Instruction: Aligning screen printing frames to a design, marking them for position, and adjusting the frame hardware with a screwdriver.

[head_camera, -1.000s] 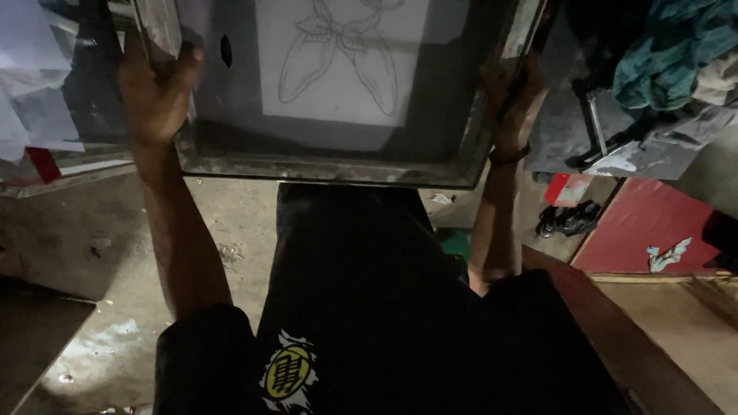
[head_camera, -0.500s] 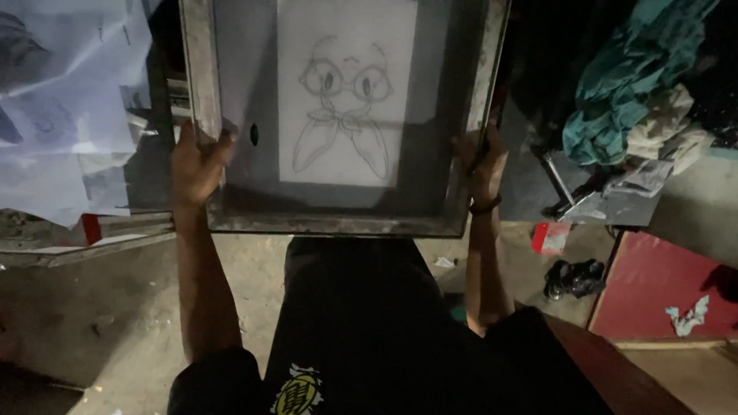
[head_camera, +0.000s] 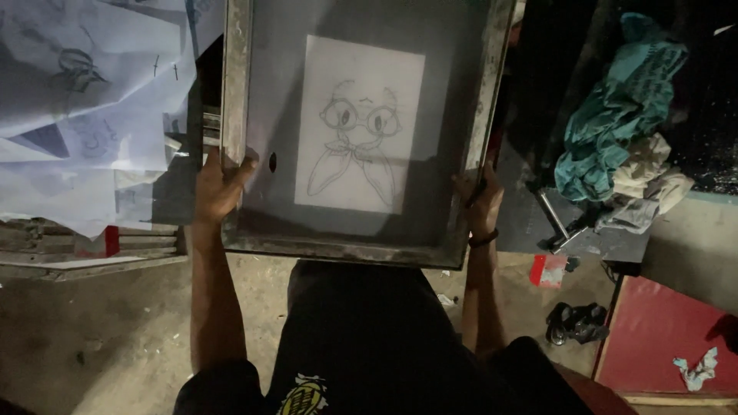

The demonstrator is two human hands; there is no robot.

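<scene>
Both hands are on a big rectangular screen frame, held out flat in front of the body over the dark lap. The left hand clamps the left rail near the lower corner, fingers curled over the edge and closed on it. The right hand grips the right rail at about the same height, fingers wrapped round the rail, a dark band at the wrist. The frame's long axis runs straight away from the person, near end at the lap, far end cut off by the top of the view. In the mesh sits a pale sheet with a pencil drawing, its long side along the frame's, the drawing upright to the viewer. The near rail is in shadow and hard to read. Left of the frame, a pile of white papers with sketches spills across a surface. To the right, a heap of teal cloth lies in the dark, and a red board lies lower right.
</scene>
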